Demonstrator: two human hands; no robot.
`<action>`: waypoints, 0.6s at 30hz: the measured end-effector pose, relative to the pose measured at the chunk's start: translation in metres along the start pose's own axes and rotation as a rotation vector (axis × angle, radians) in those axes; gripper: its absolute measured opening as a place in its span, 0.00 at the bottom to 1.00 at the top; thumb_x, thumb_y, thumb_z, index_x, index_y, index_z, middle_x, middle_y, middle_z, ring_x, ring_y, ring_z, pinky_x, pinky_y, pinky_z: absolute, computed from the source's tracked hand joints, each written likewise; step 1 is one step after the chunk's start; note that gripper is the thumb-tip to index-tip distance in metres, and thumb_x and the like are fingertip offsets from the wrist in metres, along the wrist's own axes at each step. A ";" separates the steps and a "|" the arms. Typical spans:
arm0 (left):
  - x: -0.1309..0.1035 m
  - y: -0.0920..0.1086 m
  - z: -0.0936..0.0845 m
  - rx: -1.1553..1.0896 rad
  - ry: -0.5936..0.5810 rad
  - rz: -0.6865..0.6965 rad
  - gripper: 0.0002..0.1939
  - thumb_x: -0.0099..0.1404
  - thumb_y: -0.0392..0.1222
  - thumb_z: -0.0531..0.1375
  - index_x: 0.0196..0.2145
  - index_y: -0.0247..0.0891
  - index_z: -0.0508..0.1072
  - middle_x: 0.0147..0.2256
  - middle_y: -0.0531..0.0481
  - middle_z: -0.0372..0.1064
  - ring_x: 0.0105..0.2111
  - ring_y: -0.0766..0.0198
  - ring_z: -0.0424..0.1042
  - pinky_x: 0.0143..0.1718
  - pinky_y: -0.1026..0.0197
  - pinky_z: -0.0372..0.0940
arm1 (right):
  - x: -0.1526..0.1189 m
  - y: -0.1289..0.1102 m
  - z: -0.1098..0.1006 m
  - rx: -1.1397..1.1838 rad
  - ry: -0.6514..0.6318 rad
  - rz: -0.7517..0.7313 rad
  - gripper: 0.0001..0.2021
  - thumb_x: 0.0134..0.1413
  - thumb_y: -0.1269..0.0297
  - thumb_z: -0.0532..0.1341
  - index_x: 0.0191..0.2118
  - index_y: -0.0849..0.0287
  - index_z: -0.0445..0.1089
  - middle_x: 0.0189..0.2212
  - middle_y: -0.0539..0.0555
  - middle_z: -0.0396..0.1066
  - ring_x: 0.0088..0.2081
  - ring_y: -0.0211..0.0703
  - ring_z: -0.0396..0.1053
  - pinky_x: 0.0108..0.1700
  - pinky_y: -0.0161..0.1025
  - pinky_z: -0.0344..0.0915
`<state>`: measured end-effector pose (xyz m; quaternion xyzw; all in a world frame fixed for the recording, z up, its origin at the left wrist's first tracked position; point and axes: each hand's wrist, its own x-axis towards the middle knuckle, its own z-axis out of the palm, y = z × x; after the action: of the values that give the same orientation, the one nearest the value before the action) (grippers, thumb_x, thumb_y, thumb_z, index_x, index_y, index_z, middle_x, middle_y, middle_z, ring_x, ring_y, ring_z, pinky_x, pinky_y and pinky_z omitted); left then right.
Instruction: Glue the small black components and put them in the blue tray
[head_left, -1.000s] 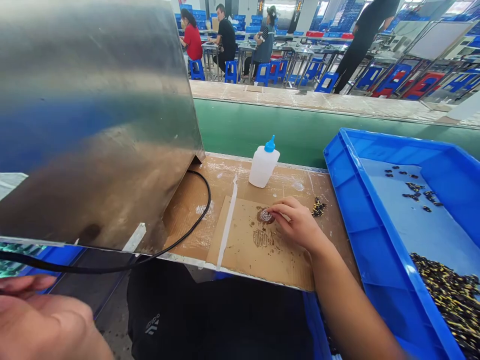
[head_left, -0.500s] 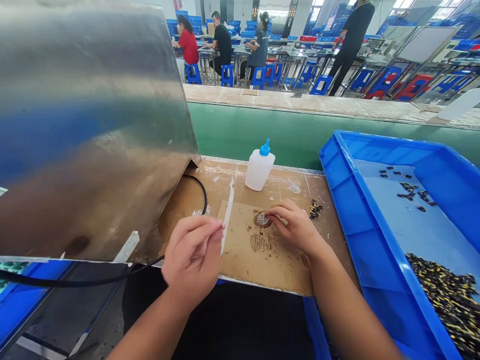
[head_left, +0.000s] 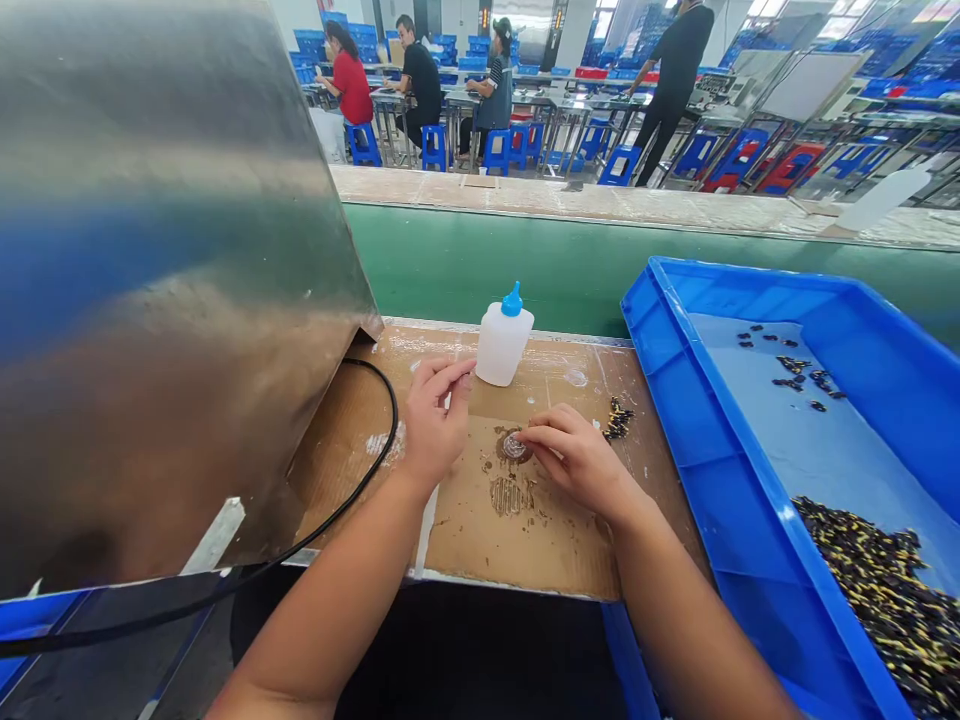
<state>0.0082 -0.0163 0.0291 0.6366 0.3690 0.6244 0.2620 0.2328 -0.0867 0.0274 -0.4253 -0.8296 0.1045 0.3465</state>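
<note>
Head view: we hold both hands over the counter (head_left: 555, 388). Our right hand (head_left: 570, 455) has its fingers drawn narrow, their tips at the right rim of a clear, round patch (head_left: 514, 446); we cannot tell whether they pinch anything. The patch lies on a cardboard sheet (head_left: 540, 560), close to the sheet's far edge. Nearer the counter's near edge, the sheet bears a ribbed mark (head_left: 508, 495) and dark spots. Our left hand (head_left: 439, 415) is also narrow, thumb and fingers brought together just beside the bottle (head_left: 504, 345); we cannot tell what, if anything, sits between them.

The bottle stands upright by the counter's far edge, its blue cap on. A white strip of tape (head_left: 427, 530) runs to the near edge, by the sheet's left side. Small black-and-yellow parts (head_left: 618, 420) lie toward the counter's right edge, near the crate (head_left: 720, 500). Inside the crate we see more parts, a few scattered toward its far end and a pile in its near end. On our left, a cable (head_left: 390, 430) loops beside the metal housing (head_left: 187, 300).
</note>
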 end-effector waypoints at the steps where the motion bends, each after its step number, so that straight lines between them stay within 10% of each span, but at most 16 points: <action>1: -0.002 -0.007 -0.001 0.006 -0.014 -0.024 0.12 0.77 0.42 0.61 0.53 0.43 0.83 0.45 0.44 0.72 0.42 0.61 0.75 0.44 0.57 0.73 | 0.000 -0.001 0.000 -0.001 -0.002 0.002 0.10 0.74 0.69 0.59 0.49 0.51 0.78 0.40 0.56 0.76 0.42 0.50 0.71 0.43 0.49 0.73; 7: -0.002 -0.016 -0.008 0.019 -0.025 -0.096 0.14 0.75 0.42 0.62 0.53 0.43 0.83 0.46 0.43 0.75 0.43 0.60 0.76 0.45 0.57 0.73 | 0.001 -0.004 -0.004 0.006 0.191 0.075 0.09 0.73 0.68 0.60 0.48 0.50 0.78 0.41 0.57 0.77 0.44 0.52 0.74 0.46 0.51 0.74; 18: -0.010 -0.009 0.012 -0.518 -0.093 -0.727 0.21 0.53 0.48 0.79 0.42 0.36 0.86 0.35 0.45 0.82 0.36 0.60 0.82 0.45 0.56 0.79 | 0.001 -0.004 0.005 0.279 0.400 0.443 0.09 0.69 0.56 0.65 0.44 0.54 0.79 0.37 0.54 0.80 0.37 0.46 0.78 0.41 0.43 0.76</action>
<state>0.0197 -0.0173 0.0149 0.4063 0.3880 0.5343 0.6316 0.2269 -0.0881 0.0262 -0.5557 -0.6102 0.2045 0.5263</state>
